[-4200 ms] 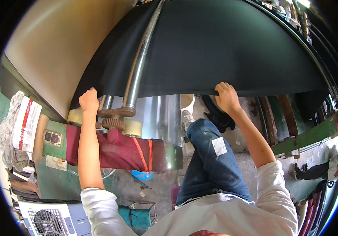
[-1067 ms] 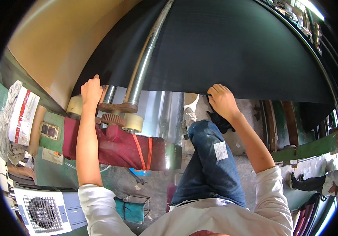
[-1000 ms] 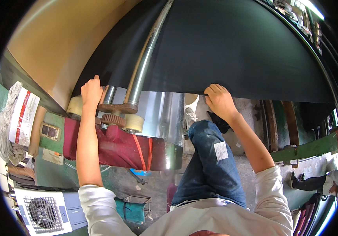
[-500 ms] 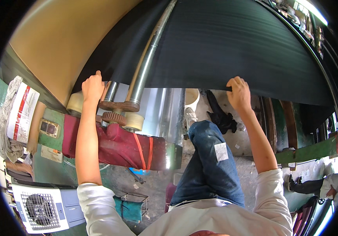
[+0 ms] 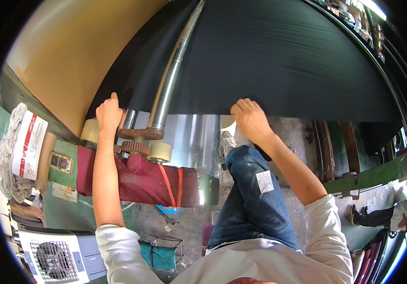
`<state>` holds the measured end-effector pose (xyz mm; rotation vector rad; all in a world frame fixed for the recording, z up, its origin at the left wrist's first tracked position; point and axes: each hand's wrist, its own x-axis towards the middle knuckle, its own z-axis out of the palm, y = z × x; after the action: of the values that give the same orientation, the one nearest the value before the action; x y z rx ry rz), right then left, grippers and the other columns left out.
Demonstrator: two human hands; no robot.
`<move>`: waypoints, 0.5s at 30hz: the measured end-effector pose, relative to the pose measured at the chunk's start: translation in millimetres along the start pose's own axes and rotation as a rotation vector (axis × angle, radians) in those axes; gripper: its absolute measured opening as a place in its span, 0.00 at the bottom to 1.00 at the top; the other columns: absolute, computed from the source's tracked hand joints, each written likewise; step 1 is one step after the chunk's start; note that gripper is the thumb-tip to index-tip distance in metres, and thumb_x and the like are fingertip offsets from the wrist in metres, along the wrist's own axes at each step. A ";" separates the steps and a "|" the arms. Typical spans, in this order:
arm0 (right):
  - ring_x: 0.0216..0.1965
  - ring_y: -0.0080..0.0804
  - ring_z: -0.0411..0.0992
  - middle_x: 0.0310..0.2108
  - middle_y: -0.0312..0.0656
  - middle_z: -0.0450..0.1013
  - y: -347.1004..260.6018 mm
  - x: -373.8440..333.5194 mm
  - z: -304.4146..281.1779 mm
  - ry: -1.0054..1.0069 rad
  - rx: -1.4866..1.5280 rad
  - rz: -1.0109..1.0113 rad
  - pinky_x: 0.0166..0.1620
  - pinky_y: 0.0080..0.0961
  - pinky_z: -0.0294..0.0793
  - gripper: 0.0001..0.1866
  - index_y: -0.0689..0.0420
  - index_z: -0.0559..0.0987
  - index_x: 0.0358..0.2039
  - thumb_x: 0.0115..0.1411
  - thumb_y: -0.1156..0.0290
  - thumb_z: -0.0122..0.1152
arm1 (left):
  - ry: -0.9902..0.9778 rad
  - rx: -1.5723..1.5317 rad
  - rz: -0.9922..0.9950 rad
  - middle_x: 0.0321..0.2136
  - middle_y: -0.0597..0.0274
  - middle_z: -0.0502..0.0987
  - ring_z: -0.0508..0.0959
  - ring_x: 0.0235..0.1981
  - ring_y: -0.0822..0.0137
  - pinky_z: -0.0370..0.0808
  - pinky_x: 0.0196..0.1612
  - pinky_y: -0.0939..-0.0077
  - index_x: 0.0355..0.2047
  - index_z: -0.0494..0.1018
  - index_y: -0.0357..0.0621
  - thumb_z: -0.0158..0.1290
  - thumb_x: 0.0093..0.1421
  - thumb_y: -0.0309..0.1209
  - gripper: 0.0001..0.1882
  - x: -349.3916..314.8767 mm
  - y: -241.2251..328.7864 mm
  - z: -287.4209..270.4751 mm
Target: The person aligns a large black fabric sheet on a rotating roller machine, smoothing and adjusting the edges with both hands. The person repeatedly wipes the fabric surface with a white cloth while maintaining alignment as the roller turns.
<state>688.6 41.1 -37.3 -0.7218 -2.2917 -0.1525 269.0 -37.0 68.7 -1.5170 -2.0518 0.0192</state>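
Note:
A wide black sheet [image 5: 279, 61] spreads over the machine ahead of me, its near edge running crosswise in front of my legs. At the sheet's left corner is my left hand [image 5: 109, 113], fingers curled at the edge and one digit pointing up. My right hand [image 5: 252, 120] is closed on the near edge, around its middle; the fingertips are partly hidden. Between the hands, a shiny steel roller [image 5: 171, 80] crosses the sheet. A brown gear [image 5: 135, 147] and a pale yellow roll [image 5: 160, 151] sit by its near end.
Maroon cloth [image 5: 142, 177] tied with red cord covers a machine part. At left are a tan curved sheet [image 5: 71, 47], a switch box [image 5: 60, 162] and a fan unit [image 5: 52, 258]. Green beams [image 5: 378, 175] stand at right. Another person [image 5: 383, 215] is at far right.
My right hand has moved left along the sheet's edge, and its forearm now slants inward. The left hand stays near the same corner. My view has shifted slightly.

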 end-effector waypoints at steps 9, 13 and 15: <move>0.43 0.42 0.69 0.34 0.41 0.71 71.9 -28.1 -31.0 -0.024 -0.248 0.329 0.46 0.35 0.69 0.15 0.55 0.78 0.33 0.42 0.81 0.62 | 0.005 -0.021 -0.015 0.25 0.46 0.80 0.82 0.30 0.48 0.79 0.32 0.57 0.35 0.70 0.38 0.54 0.51 0.26 0.11 1.8 5.7 -1.8; 0.39 0.45 0.71 0.32 0.44 0.71 55.7 -28.4 -33.0 -0.114 0.008 0.346 0.45 0.37 0.71 0.11 0.57 0.76 0.28 0.41 0.79 0.63 | -0.013 -0.016 -0.030 0.25 0.46 0.80 0.82 0.30 0.48 0.79 0.32 0.57 0.36 0.70 0.38 0.55 0.51 0.26 0.11 -0.6 1.7 -0.4; 0.40 0.46 0.71 0.32 0.45 0.71 35.3 -26.5 -28.4 -0.114 0.025 0.261 0.45 0.37 0.72 0.10 0.58 0.75 0.28 0.41 0.78 0.62 | -0.002 -0.025 -0.026 0.25 0.46 0.80 0.82 0.30 0.48 0.79 0.32 0.56 0.36 0.70 0.38 0.55 0.51 0.26 0.12 1.6 2.7 1.4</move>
<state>740.3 49.9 -37.5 -1.0306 -2.2760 0.0393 270.4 -34.2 67.3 -1.5062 -2.0805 -0.0145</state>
